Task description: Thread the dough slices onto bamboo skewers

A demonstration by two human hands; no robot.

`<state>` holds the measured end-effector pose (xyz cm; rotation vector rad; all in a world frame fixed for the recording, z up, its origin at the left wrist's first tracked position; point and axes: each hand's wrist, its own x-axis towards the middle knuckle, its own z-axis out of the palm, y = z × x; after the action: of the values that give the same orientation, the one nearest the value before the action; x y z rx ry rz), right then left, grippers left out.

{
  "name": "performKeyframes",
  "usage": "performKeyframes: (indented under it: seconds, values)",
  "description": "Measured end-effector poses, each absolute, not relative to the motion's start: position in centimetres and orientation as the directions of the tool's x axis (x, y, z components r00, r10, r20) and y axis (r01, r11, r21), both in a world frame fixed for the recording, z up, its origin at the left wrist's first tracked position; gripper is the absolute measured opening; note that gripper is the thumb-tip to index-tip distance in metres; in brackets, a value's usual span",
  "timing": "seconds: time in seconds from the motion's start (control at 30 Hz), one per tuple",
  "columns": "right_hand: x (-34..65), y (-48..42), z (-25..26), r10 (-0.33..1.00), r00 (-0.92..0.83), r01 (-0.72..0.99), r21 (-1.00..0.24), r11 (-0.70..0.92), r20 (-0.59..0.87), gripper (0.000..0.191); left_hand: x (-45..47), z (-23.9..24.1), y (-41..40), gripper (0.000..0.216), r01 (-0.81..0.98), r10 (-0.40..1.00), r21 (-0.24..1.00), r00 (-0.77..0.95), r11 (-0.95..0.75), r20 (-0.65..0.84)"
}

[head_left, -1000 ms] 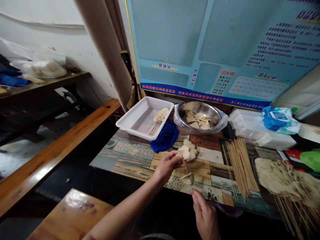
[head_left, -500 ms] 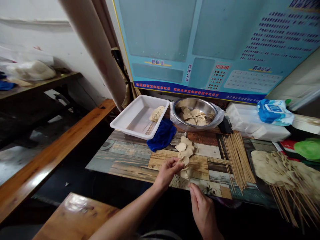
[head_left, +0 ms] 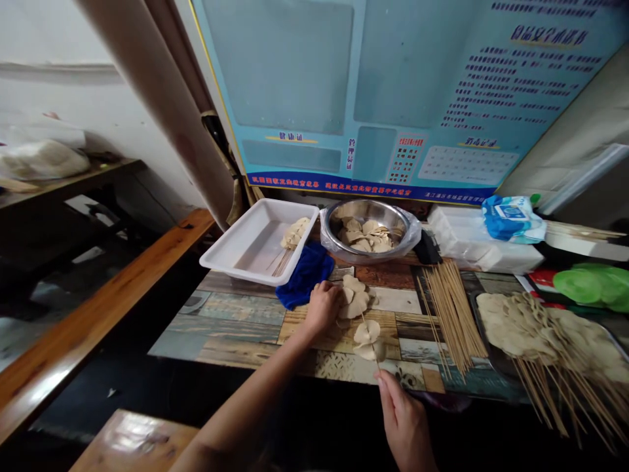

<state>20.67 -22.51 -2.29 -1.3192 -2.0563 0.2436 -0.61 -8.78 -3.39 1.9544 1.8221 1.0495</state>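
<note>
My right hand (head_left: 403, 414) pinches the lower end of a bamboo skewer (head_left: 378, 366), which points up and away over the table's front edge. A few thin, round beige slices (head_left: 368, 337) are threaded on it. My left hand (head_left: 324, 307) is at the left side of a small pile of loose beige slices (head_left: 354, 296) on the table. Its fingers are bent and closed against a slice at the pile's edge; the fingertips are partly hidden.
A white plastic tray (head_left: 230, 259) holds finished skewers. Beside it are a blue cloth (head_left: 307, 272) and a steel bowl (head_left: 407, 226) of slices. Bare skewers (head_left: 455, 314) lie to the right, near a dark tray of loaded skewers (head_left: 535, 328). A wooden bench (head_left: 98, 308) stands left.
My left hand has left the skewer and moved up and left to the loose slices. The right hand still holds the skewer. The whole view has shifted slightly.
</note>
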Motion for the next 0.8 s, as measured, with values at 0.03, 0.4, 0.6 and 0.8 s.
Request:
performKeyframes:
  seconds: [0.03, 0.4, 0.6, 0.8]
  values:
    - [20.8, -22.6, -2.4, 0.864, -0.257, 0.730, -0.498, 0.467, 0.433, 0.051, -0.7, -3.6, -8.6, 0.014, 0.774, 0.941, 0.609, -0.051, -0.174, 0.333]
    - [20.0, -22.3, -1.8, 0.867, -0.269, 0.693, -0.541, 0.476, 0.419, 0.049, -1.4, -4.0, -9.9, 0.029, 0.751, 0.925, 0.616, -0.020, -0.238, 0.381]
    - [20.0, -22.8, -1.7, 0.869, -0.274, 0.706, -0.528, 0.472, 0.411, 0.049, -1.5, -4.6, -9.5, 0.029, 0.795, 0.915, 0.489, 0.199, -0.360, 0.350]
    - [20.0, -22.8, -1.8, 0.865, -0.267, 0.711, -0.520, 0.474, 0.425, 0.049, -2.5, -4.4, -9.9, 0.033, 0.803, 0.909, 0.473, 0.193, -0.363, 0.369]
